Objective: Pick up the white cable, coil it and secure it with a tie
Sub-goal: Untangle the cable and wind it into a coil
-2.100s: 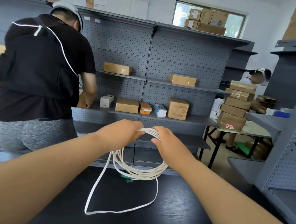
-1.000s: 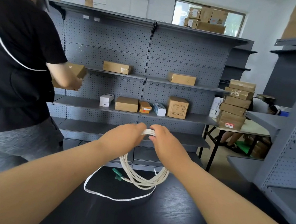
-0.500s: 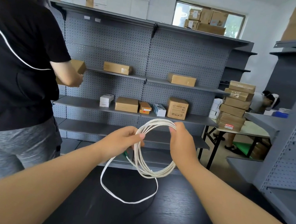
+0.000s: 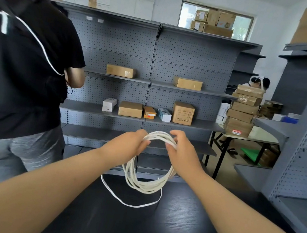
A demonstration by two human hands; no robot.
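Head view, single frame.

- White cable (image 4: 144, 186): wound in several turns and held upright over the far edge of the black worktop (image 4: 151, 231). One loose loop hangs down and lies on the worktop near that edge.
- Left hand (image 4: 127, 146): fingers are curled round the top left of the coil. The fingertips are hidden behind the back of the hand.
- Right hand (image 4: 181, 155): the top right of the coil is pinched between thumb and fingers. The contact is partly covered by the knuckles.
- The cable ends cannot be made out. A small white tip sticks out at the right side of the coil; what it is cannot be told.
- Both forearms are cut off by the lower frame edge.
- A bystander (image 4: 19, 76) in black at the left is cut off by the left and top edges. A second person (image 4: 259, 82) is mostly hidden behind a stack of boxes (image 4: 243, 111).

Compared with half a second ago: the hands are now closer together at the top of the coil. Then the left hand was lower on the coil's left side. The box then seen at the bystander's arm is now out of sight.
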